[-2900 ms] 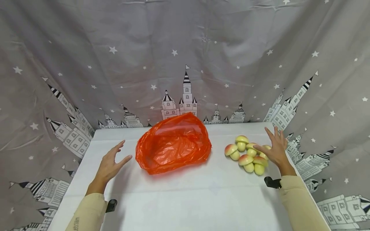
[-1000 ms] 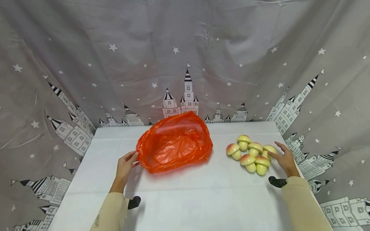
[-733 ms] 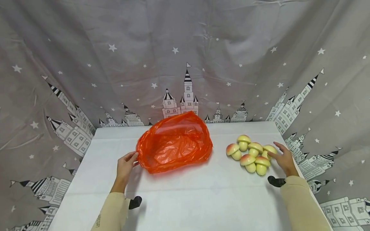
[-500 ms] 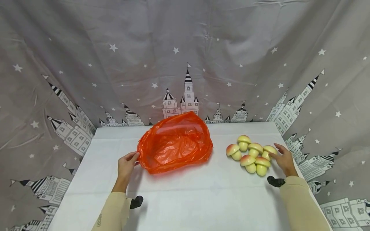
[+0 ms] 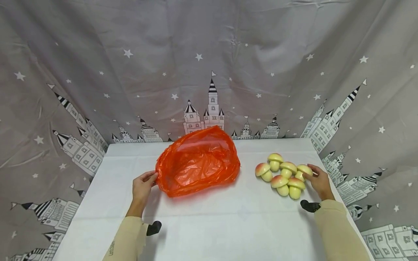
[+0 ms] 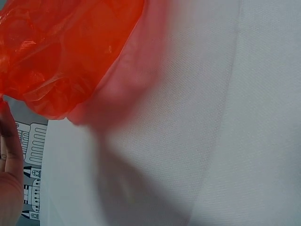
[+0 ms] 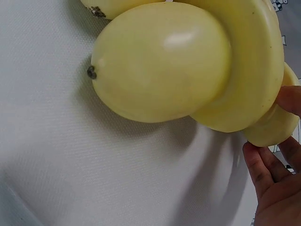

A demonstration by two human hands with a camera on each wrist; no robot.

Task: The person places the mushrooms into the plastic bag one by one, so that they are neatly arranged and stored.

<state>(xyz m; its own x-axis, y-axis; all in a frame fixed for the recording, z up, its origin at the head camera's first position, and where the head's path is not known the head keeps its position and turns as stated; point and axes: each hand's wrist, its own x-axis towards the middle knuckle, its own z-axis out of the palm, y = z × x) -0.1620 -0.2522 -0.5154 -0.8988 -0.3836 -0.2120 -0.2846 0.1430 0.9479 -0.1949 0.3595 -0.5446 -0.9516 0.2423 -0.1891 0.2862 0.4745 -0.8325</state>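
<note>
A red plastic bag (image 5: 232, 165) lies on the white table with its mouth spread wide. My left hand (image 5: 142, 186) pinches the left edge of its rim between thumb and fingers; in the left wrist view that hand (image 6: 10, 165) shows only in part, against the bag (image 6: 70, 52). To the right, several yellow toy mushrooms with reddish caps sit in a cluster. My right hand (image 5: 320, 183) holds the rightmost toy mushroom (image 5: 304, 169), thumb on one side and fingers on the other. A nearer toy mushroom (image 7: 160, 61) partly hides the held one in the right wrist view.
The other toy mushrooms (image 5: 279, 181) stand close against the held one, on its left and in front. A grey curtain (image 5: 147, 54) printed with castles and stars hangs behind and beside the table (image 5: 209, 232).
My left hand has moved right from open air to the bag's edge and gripped it. My right hand has come down to the rightmost toy mushroom and closed around it.
</note>
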